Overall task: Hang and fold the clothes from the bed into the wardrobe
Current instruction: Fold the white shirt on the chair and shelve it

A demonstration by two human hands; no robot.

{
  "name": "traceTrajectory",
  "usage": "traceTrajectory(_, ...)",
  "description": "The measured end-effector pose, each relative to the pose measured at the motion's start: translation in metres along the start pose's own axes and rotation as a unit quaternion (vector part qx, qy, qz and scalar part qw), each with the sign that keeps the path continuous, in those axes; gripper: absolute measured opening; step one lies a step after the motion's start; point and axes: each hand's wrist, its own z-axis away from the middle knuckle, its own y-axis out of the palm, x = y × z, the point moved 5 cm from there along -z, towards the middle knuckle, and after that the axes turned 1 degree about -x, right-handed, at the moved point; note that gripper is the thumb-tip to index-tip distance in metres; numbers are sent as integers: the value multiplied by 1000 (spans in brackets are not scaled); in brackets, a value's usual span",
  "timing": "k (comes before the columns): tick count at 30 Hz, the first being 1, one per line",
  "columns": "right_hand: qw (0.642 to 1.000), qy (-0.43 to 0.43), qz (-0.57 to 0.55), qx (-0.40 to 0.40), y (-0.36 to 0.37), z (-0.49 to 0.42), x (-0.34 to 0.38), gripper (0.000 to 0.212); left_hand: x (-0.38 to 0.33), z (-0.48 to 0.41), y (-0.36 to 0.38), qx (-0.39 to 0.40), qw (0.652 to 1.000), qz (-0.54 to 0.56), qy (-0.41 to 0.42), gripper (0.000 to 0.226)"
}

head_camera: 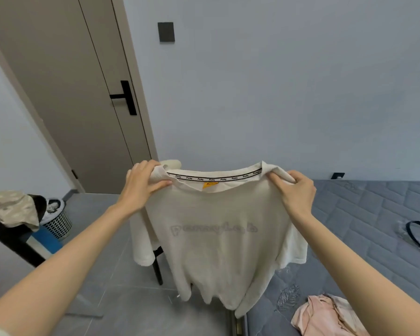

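Grip: our left hand point(141, 187) and right hand point(298, 192) pinch the T-shirt point(218, 238) at 9 and 3 o'clock; an uneven pull could slip one shoulder free.

Bed point(374, 209): bare grey quilted mattress, right side. On it: crumpled pink garment point(325, 314) near the close edge; thin black loop point(408, 226) further along, well apart. Grey tiled floor point(102, 275), left: perforated basket point(60, 225), black chair leg point(157, 267) standing.
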Motion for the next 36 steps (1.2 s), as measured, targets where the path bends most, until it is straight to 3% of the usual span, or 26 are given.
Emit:
traceTrajectory(6,988,-119,100,4,-18,-10,29,35,-14,-23,6,36,995,68,-56,5)
traceTrajectory(12,983,-137,116,-29,-35,-25,42,15,-31,-49,14,20,986,119,-117,5)
traceTrajectory(16,982,-127,133,-43,-38,-47,60,9,-41,-78,27,14,979,146,-144,23)
traceTrajectory(19,985,-90,132,-60,-36,-62,70,9,-50,-100,32,-21,984,145,-102,30)
traceTrajectory(23,984,-67,114,-116,-41,-67,79,15,-61,-122,19,-95,971,217,-1,19)
traceTrajectory(26,977,-95,107,-158,-43,-61,87,22,-65,-133,6,-146,962,230,24,31)
traceTrajectory(29,960,-134,89,-229,-46,-54,100,34,-68,-141,-4,-188,955,223,56,28)
traceTrajectory(36,925,-156,118,-325,-30,-47,132,26,-65,-156,-22,-268,937,213,70,27)
